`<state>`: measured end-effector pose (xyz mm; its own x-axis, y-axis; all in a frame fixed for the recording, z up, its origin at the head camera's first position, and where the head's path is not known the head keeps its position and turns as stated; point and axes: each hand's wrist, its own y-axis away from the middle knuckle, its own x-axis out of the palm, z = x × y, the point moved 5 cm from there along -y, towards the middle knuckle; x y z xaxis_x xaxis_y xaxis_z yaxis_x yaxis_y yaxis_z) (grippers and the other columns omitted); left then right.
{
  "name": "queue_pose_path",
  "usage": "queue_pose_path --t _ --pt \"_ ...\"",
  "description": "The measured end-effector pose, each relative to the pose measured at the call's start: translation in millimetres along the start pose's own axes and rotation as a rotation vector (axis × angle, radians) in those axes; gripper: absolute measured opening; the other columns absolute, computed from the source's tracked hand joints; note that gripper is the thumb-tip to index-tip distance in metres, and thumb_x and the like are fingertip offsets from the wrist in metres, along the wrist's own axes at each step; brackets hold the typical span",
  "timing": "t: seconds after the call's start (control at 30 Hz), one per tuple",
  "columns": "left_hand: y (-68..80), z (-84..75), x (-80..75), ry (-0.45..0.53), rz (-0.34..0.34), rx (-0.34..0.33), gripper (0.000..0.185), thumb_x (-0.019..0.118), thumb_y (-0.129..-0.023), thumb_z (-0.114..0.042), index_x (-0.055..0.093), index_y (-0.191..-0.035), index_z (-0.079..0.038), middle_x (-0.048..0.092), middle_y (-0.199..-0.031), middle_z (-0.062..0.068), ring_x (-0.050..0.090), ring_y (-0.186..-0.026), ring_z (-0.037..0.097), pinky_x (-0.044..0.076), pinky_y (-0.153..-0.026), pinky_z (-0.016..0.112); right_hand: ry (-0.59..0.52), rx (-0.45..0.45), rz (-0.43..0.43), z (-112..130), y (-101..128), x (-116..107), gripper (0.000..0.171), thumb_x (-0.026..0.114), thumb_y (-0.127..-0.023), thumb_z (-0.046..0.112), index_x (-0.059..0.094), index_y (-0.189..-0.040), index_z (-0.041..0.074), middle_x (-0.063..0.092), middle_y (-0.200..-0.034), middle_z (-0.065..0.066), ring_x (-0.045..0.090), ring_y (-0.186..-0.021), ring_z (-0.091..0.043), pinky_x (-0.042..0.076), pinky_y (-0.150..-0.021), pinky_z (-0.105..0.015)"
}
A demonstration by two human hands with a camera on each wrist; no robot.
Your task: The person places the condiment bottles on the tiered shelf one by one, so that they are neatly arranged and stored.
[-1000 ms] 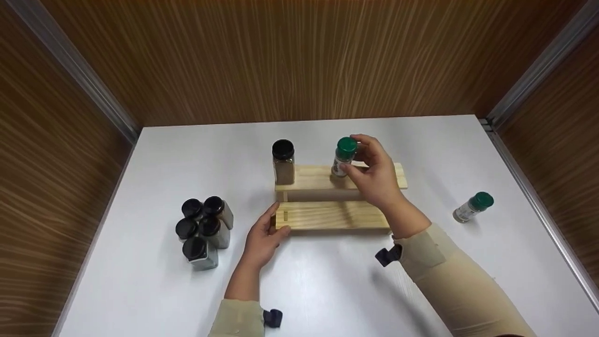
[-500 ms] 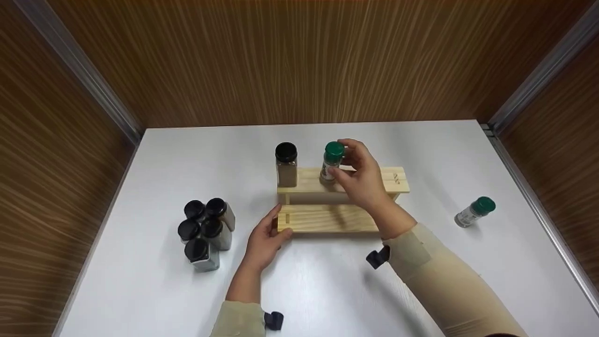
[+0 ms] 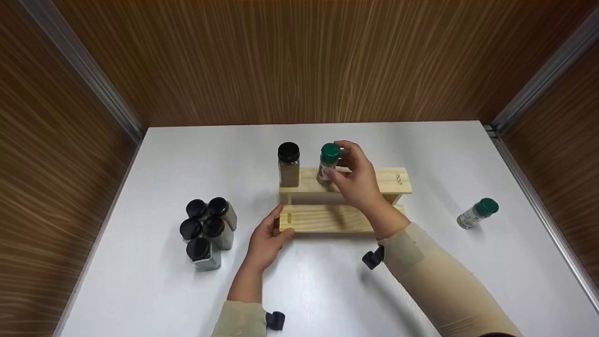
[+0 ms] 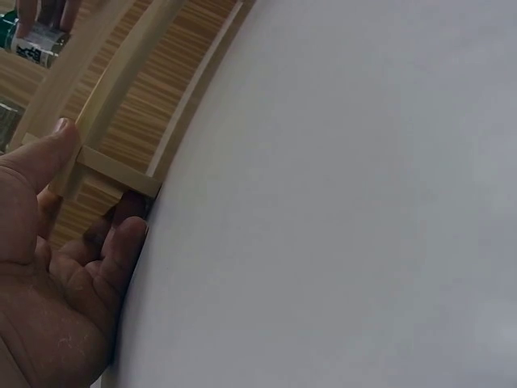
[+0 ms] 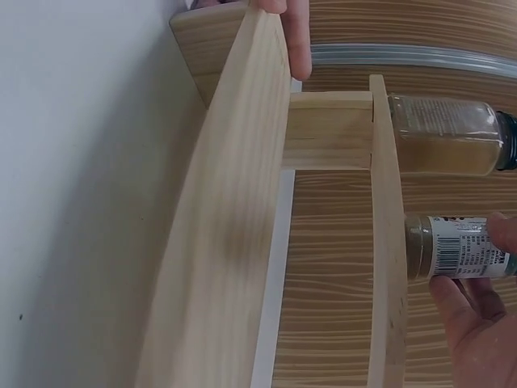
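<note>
A two-step wooden spice rack [image 3: 337, 219] stands mid-table in the head view. My left hand [image 3: 266, 244] holds the left end of its lower step, thumb on the front edge; the left wrist view shows the thumb over the wood and the other fingers [image 4: 121, 250] curled below. My right hand [image 3: 359, 182] pinches a green-capped spice jar [image 3: 327, 164] between thumb and fingers, upright at the upper step. In the right wrist view the jar's base [image 5: 416, 246] is right at that step's surface. To its left, a black-capped spice jar [image 3: 289, 172] stands on the same step.
Several black-capped jars [image 3: 215, 230] stand grouped on the white table [image 3: 140, 281] at left. Another green-capped jar [image 3: 477, 213] is on the table at far right. Wood-grain panels [image 3: 299, 61] wall off the back and both sides.
My right hand has moved the green-capped spice jar left along the upper step, nearer the black-capped one. My left hand keeps its hold on the rack.
</note>
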<state>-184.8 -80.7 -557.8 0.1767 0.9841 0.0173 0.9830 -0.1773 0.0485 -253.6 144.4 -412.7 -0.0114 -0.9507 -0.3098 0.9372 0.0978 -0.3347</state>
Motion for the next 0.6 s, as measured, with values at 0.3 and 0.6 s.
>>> queue_pose_path --t 0.3,0.6 --pt "-0.3 -1.9 2.9 0.022 -0.009 0.011 0.072 0.072 -0.098 0.001 0.039 -0.162 -0.001 0.063 -0.132 0.024 0.063 -0.096 0.012 0.042 -0.059 0.019 -0.010 -0.027 -0.004 -1.6 1.8 0.7 0.058 0.074 -0.095 -0.009 0.048 -0.146 0.000 0.064 -0.124 -0.018 0.069 -0.112 -0.033 0.060 -0.090 -0.032" --pt "-1.0 -0.8 3.2 0.000 -0.009 -0.005 0.072 0.073 -0.098 -0.001 0.040 -0.162 -0.003 0.065 -0.130 0.022 0.063 -0.094 0.013 0.041 -0.058 0.019 -0.026 -0.029 -0.017 -1.3 3.8 0.7 0.061 0.074 -0.093 -0.011 0.046 -0.146 -0.001 0.064 -0.120 -0.019 0.070 -0.109 -0.035 0.060 -0.090 -0.033"
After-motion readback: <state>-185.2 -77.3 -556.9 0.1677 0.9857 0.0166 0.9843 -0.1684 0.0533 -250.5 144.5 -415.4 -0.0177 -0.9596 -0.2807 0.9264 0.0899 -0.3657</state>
